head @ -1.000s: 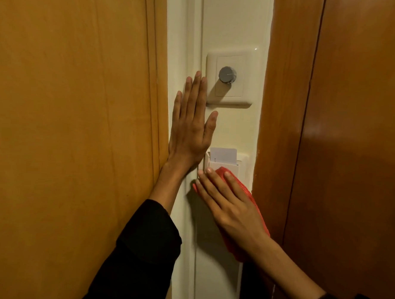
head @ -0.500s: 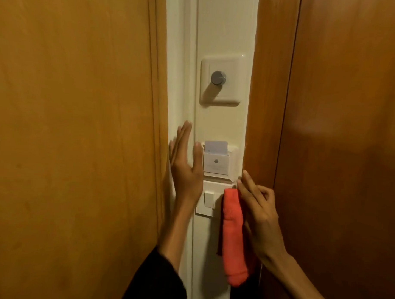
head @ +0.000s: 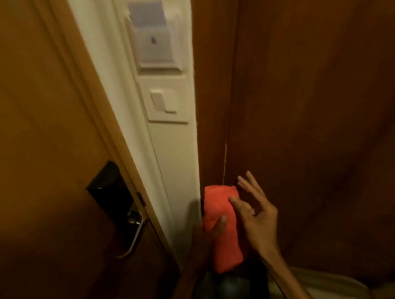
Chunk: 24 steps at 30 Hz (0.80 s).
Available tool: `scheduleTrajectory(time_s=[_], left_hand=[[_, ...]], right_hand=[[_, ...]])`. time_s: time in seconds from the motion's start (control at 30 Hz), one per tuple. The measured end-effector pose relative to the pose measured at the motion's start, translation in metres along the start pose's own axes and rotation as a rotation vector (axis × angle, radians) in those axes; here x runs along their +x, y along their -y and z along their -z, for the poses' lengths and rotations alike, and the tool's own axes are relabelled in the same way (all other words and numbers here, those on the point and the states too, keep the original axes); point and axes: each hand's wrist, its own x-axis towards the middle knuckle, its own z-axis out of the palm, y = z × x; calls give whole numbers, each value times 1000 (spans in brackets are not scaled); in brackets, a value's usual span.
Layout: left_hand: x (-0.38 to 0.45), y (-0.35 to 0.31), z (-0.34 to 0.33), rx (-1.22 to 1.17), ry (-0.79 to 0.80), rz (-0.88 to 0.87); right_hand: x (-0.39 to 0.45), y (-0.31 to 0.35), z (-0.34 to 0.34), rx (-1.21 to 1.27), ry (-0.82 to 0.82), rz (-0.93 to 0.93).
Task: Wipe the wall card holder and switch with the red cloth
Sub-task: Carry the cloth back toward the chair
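Observation:
The white card holder (head: 156,39) with a card in its slot sits high on the narrow cream wall strip, blurred. Just below it is the white wall switch (head: 165,101). The folded red cloth (head: 220,217) hangs well below both, at the strip's right edge. My left hand (head: 208,235) comes up from beneath in shadow and grips the cloth, its thumb pressed on the front. My right hand (head: 255,216) is beside the cloth with fingers spread, one fingertip touching the cloth's upper right corner.
A wooden door (head: 46,144) fills the left, with a black lock plate (head: 111,188) and a metal lever handle (head: 133,235). A dark wooden panel (head: 316,108) fills the right. Something pale and soft (head: 326,290) lies at the bottom right.
The view has tilted and dropped. Both hands and the cloth have come down off the wall plates. My left hand now grips the cloth, and my right hand has opened.

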Motion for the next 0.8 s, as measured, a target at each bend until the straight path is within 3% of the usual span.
scheduleTrajectory(time_s=[0.13,0.3,0.6,0.67,0.8], left_hand=[[-4,57,-35,29,28,167],[-12,154,-93,83,153,356],[-23,334,-183,226,373,485],[-25,382,-216,194,453,526],[-22,412,-242,199,501,635]], right_hand=[[-37,-67,49,77,-30,-430],[-103,-156,120,144,-37,-801],[-204,-316,252,-18,-145,-1068],[-225,-355,287,-88,-229,-1077],[-236,-391,317,-204,-306,-1052]])
